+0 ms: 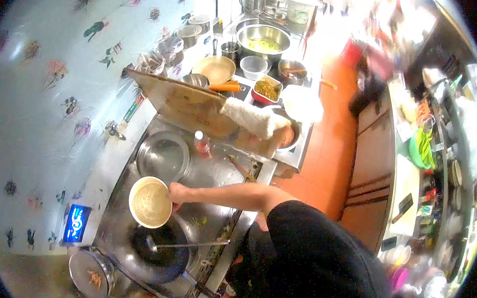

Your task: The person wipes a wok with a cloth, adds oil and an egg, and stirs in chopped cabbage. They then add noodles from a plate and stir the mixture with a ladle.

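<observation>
Grips cream bowl (133, 201) at the rim with right hand (176, 193), fingers bent closed on the edge. Cannot see left hand or tell its grip. Locate bowl above steel cooking surface (212, 189), overlapping the edge of dark wok (163, 261) in view; contains pale matter. Note ladle (193, 244) angled across wok, bowl end inside. Find round steel pan (141, 156) just beyond the bowl, capped bottle (202, 146) beside pan, and lit blue display (77, 224) at the wall side. Bounds cooking surface with upright panel (177, 103), draped with whitish cloth (252, 116). Beyond panel, find steel basin (239, 36) and red container (261, 99), both with food. Across orange floor (331, 129), locate cutting board (407, 181) bearing cleaver (403, 206), near green basin (413, 151) of green vegetables. Opposite, note pale blue wall (28, 147) with plant motifs; farther back, blurred person (377, 62).
</observation>
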`<action>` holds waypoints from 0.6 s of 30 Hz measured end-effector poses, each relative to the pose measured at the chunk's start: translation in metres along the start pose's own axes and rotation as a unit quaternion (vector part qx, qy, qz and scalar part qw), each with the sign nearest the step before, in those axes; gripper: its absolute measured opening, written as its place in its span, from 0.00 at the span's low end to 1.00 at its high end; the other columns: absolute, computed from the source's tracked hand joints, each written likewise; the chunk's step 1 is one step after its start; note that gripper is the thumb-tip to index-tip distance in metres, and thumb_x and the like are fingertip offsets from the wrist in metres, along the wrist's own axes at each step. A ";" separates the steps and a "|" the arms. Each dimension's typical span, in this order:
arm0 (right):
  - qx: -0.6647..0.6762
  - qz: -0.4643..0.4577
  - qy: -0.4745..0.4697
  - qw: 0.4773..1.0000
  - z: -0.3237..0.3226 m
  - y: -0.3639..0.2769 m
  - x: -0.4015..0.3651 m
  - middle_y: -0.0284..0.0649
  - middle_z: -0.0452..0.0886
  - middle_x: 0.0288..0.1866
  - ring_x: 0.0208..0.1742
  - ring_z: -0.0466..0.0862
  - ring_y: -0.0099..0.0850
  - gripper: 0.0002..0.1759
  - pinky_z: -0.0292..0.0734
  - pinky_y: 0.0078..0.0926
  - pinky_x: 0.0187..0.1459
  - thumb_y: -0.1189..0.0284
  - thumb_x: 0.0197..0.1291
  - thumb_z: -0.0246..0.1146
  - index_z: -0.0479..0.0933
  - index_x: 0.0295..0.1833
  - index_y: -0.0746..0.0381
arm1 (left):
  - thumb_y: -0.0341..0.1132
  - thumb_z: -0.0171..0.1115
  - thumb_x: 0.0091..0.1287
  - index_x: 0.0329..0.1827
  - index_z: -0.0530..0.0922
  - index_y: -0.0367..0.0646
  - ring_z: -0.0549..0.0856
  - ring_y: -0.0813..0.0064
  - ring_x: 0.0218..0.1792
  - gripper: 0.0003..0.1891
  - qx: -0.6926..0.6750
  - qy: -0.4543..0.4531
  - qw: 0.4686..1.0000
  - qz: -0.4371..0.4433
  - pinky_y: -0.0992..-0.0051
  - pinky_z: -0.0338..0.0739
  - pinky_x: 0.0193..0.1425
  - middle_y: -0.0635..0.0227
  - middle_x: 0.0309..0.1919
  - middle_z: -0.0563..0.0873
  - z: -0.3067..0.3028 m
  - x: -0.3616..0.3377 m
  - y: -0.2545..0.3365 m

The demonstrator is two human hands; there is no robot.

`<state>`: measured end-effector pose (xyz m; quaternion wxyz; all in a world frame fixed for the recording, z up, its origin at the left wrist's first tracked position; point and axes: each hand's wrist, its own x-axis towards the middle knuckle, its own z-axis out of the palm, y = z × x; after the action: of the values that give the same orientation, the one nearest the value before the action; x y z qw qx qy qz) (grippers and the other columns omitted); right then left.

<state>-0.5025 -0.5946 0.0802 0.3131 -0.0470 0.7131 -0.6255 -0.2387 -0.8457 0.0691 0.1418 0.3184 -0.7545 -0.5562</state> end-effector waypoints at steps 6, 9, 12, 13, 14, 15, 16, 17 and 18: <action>-0.400 -0.085 -0.007 0.912 0.057 0.100 0.071 0.40 0.84 0.25 0.26 0.84 0.31 0.10 0.80 0.33 0.30 0.66 0.45 0.68 0.84 0.26 0.63 | 0.47 0.57 0.69 0.46 0.76 0.31 0.81 0.60 0.29 0.22 -0.006 -0.040 0.999 -0.026 0.64 0.76 0.35 0.52 0.30 0.81 -0.030 -0.108 -0.052; -0.410 -0.182 0.051 0.893 0.073 0.077 0.040 0.40 0.84 0.30 0.33 0.83 0.34 0.13 0.79 0.35 0.38 0.63 0.37 0.73 0.84 0.27 0.58 | 0.47 0.57 0.69 0.46 0.76 0.31 0.81 0.59 0.30 0.22 -0.007 -0.015 0.997 -0.076 0.64 0.76 0.36 0.52 0.31 0.81 -0.054 -0.196 -0.090; -0.618 -0.167 0.045 0.767 0.071 0.058 0.041 0.39 0.84 0.26 0.30 0.85 0.36 0.11 0.82 0.33 0.35 0.63 0.41 0.71 0.85 0.29 0.57 | 0.47 0.58 0.69 0.46 0.76 0.31 0.81 0.59 0.31 0.22 -0.014 0.004 0.991 -0.130 0.63 0.76 0.37 0.51 0.31 0.81 -0.066 -0.272 -0.128; -0.414 -0.113 0.073 0.900 0.080 0.033 0.016 0.40 0.83 0.23 0.29 0.86 0.35 0.09 0.82 0.34 0.34 0.63 0.46 0.67 0.85 0.28 0.58 | 0.47 0.58 0.68 0.46 0.76 0.30 0.81 0.59 0.32 0.22 -0.016 0.013 0.989 -0.146 0.63 0.76 0.37 0.51 0.32 0.81 -0.068 -0.293 -0.141; -0.587 -0.160 0.089 0.789 0.082 0.039 0.034 0.45 0.83 0.25 0.31 0.87 0.36 0.12 0.83 0.36 0.34 0.66 0.53 0.62 0.84 0.27 0.63 | 0.47 0.58 0.68 0.46 0.76 0.30 0.81 0.58 0.32 0.23 -0.019 0.020 0.987 -0.158 0.63 0.76 0.37 0.51 0.32 0.81 -0.069 -0.311 -0.152; -0.590 -0.221 0.145 0.763 0.081 0.040 0.040 0.49 0.83 0.26 0.32 0.87 0.40 0.15 0.83 0.37 0.35 0.68 0.58 0.56 0.83 0.27 0.64 | 0.47 0.58 0.68 0.46 0.76 0.30 0.81 0.58 0.32 0.23 -0.022 0.030 0.985 -0.170 0.63 0.76 0.38 0.51 0.32 0.82 -0.070 -0.327 -0.163; -0.557 -0.258 0.182 0.768 0.085 0.022 0.026 0.50 0.83 0.28 0.32 0.86 0.45 0.16 0.82 0.40 0.35 0.68 0.60 0.54 0.81 0.27 0.66 | 0.47 0.58 0.68 0.46 0.76 0.30 0.81 0.58 0.33 0.23 -0.022 0.035 0.983 -0.179 0.63 0.76 0.38 0.50 0.32 0.82 -0.070 -0.343 -0.175; -0.531 -0.284 0.192 0.775 0.084 0.013 0.024 0.51 0.83 0.29 0.32 0.86 0.46 0.16 0.82 0.41 0.34 0.67 0.61 0.54 0.80 0.27 0.65 | 0.47 0.59 0.68 0.46 0.76 0.30 0.81 0.58 0.33 0.23 -0.021 0.045 0.981 -0.188 0.63 0.76 0.38 0.50 0.33 0.82 -0.070 -0.356 -0.187; -0.534 -0.303 0.180 0.768 0.081 -0.007 0.007 0.52 0.82 0.29 0.31 0.85 0.46 0.16 0.82 0.41 0.33 0.66 0.62 0.54 0.79 0.31 0.68 | 0.48 0.59 0.68 0.46 0.76 0.30 0.81 0.58 0.33 0.23 -0.021 0.052 0.979 -0.194 0.63 0.76 0.39 0.50 0.33 0.82 -0.069 -0.369 -0.199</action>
<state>-0.4699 -0.6691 0.0825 -0.1028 -0.3068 0.9241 -0.2031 0.1437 -0.6976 -0.0404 0.0771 0.4842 -0.6583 -0.5712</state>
